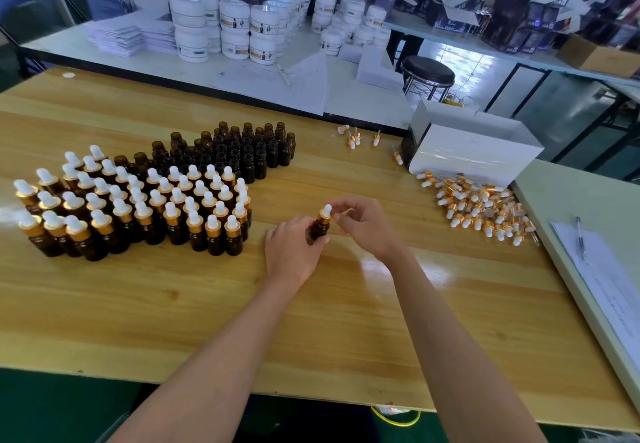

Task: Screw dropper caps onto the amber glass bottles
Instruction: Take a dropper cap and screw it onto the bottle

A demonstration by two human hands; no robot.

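Note:
My left hand [294, 252] grips an amber glass bottle [319, 229] upright on the wooden table [346, 321]. A dropper cap [325, 215] with a gold collar and white bulb sits on its neck, and my right hand [363, 224] pinches that cap from the right. Several capped bottles [138, 207] stand in rows at the left. Behind them stand several uncapped amber bottles [242, 152]. A heap of loose dropper caps [481, 207] lies at the right.
A white box [471, 152] stands behind the cap heap, with a few stray caps [356, 138] to its left. A clipboard with paper and a pen [580, 236] lies at the far right. White jars [235, 27] crowd the table behind, and a black stool [427, 74] stands beyond.

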